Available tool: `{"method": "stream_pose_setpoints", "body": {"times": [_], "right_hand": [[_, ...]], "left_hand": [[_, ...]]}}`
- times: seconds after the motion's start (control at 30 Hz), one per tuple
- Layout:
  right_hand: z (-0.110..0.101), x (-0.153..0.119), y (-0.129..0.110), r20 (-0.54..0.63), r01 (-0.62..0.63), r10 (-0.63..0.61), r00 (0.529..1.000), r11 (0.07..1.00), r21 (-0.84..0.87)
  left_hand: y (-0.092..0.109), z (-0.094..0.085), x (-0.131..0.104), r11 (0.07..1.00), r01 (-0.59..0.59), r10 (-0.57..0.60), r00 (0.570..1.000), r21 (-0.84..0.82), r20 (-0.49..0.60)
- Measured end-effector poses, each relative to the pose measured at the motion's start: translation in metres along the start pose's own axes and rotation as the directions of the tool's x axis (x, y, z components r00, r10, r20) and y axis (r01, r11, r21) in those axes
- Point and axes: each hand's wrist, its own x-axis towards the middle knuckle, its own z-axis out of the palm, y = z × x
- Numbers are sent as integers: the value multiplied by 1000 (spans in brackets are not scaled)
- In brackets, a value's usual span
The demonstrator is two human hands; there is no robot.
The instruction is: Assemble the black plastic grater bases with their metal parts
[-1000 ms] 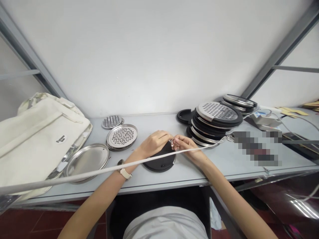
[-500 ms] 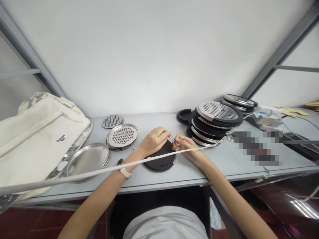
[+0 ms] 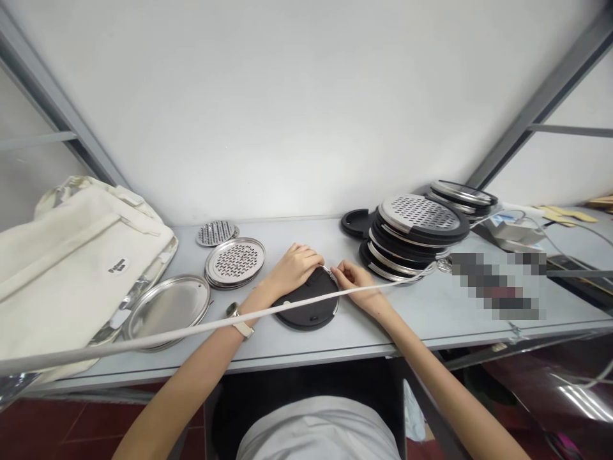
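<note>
A black round disc [image 3: 306,306] lies flat on the table between my hands. My left hand [image 3: 295,268] is closed over its far left rim, fingers bent and pressed together. The thumb is hidden. A small shiny metal clasp [image 3: 326,269] sits at the disc's far edge, beside my left fingertips. My right hand [image 3: 357,281] is closed in a pinch at the clasp's right end, and the fingers cover the ring part. A white cord [image 3: 268,313] crosses in front of the disc and my left wrist.
On the left are round grater plates [image 3: 235,262], a smaller grater plate [image 3: 216,234], steel round lids [image 3: 170,306] and a cream bag [image 3: 71,249]. To the right stands a tall stack of black discs and metal plates [image 3: 416,236]. Behind it is another stack [image 3: 462,195].
The clasp has come down to the disc's far edge, and its ring is now hidden by my right fingers. My left hand has shifted only slightly.
</note>
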Motion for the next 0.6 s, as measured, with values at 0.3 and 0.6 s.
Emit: {"method": "stream_pose_setpoints", "body": {"times": [0.3, 0.6], "right_hand": [[-1, -3, -8, 4, 46, -46, 999, 990, -137], [-1, -4, -13, 8, 58, -57, 998, 988, -145]], "left_hand": [[1, 0, -1, 1000, 20, -20, 1000, 7, -9], [1, -1, -1, 998, -3, 4, 1000, 63, -12]]}}
